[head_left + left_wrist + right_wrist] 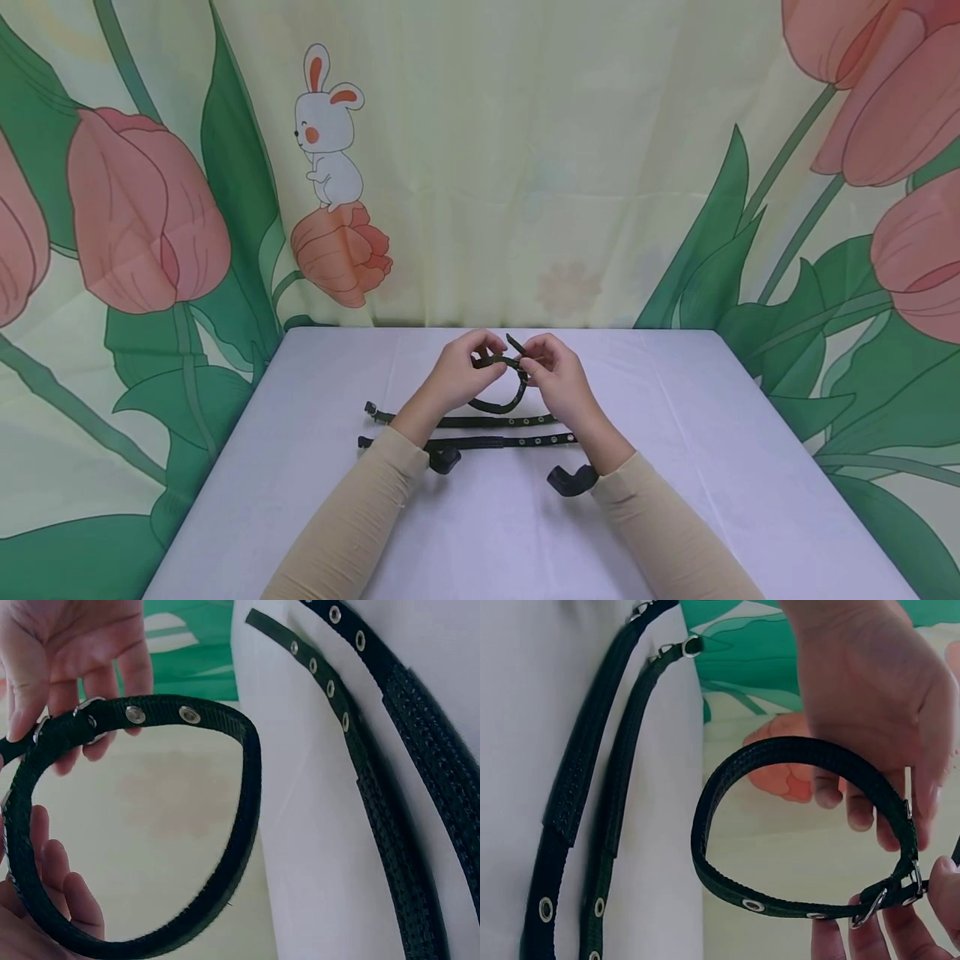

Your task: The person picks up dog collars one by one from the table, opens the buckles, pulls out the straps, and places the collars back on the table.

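Both hands hold a dark green collar (501, 408) with metal eyelets, bent into a loop above the table. My left hand (463, 371) pinches one side of the loop between thumb and fingers. On the other side, my right hand (553, 371) pinches the strap close to the metal buckle (916, 877). The strap end (514, 343) sticks up between the hands. In the left wrist view, the strap runs through the metal ring (90, 706) and the loop looks closed; the right fingers partly cover the buckle area.
Two more straight collars, a green one (457, 422) and a darker one (480, 442), lie side by side on the white-covered table (645, 400), below the hands. Dark wrist devices (572, 481) hang under the forearms. A tulip-and-rabbit curtain (480, 167) stands behind the table.
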Available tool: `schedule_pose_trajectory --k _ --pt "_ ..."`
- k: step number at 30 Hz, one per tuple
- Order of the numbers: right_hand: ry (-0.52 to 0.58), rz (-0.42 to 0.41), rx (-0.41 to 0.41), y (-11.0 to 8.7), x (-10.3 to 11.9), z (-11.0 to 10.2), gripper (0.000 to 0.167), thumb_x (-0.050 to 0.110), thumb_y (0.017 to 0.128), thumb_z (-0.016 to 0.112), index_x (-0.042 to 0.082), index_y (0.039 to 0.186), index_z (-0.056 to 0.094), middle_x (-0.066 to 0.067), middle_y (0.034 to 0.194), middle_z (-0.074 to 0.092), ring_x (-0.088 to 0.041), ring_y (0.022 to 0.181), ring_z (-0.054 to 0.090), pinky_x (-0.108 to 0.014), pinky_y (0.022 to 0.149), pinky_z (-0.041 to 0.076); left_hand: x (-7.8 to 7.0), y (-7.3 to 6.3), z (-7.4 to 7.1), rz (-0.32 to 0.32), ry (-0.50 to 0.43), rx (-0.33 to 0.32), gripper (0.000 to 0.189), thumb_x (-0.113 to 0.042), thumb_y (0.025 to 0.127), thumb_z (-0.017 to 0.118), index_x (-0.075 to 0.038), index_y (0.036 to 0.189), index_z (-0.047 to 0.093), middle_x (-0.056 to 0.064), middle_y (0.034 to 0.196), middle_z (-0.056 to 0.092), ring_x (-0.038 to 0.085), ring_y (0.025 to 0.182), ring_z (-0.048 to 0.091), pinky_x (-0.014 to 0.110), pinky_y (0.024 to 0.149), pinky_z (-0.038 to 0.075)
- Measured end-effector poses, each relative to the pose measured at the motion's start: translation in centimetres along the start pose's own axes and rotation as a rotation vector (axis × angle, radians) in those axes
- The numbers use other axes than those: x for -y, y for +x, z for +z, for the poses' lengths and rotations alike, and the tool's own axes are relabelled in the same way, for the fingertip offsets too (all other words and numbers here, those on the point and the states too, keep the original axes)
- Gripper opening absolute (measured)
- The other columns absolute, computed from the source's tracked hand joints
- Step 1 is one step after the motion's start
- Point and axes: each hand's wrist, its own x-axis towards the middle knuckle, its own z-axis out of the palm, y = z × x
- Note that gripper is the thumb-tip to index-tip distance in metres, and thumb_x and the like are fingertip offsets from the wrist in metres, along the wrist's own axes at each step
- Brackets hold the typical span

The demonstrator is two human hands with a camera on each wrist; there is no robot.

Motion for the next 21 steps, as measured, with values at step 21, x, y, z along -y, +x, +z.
schedule_pose_trajectory --k 21 --pt "0.006 0.020 0.038 -0.03 -0.06 -0.23 0.016 0.005 0.106 0.063 0.002 0.123 0.062 -0.017 0.120 0.069 -0.024 0.109 0.073 -0.034 0.086 0.065 -0.66 0.62 0.15 0.010 0.083 0.062 0.018 -0.007 0.093 0.082 -0.010 0.109 0.076 0.001 0.098 0.074 0.018 0.088 0.066 0.032 0.076 0.057"
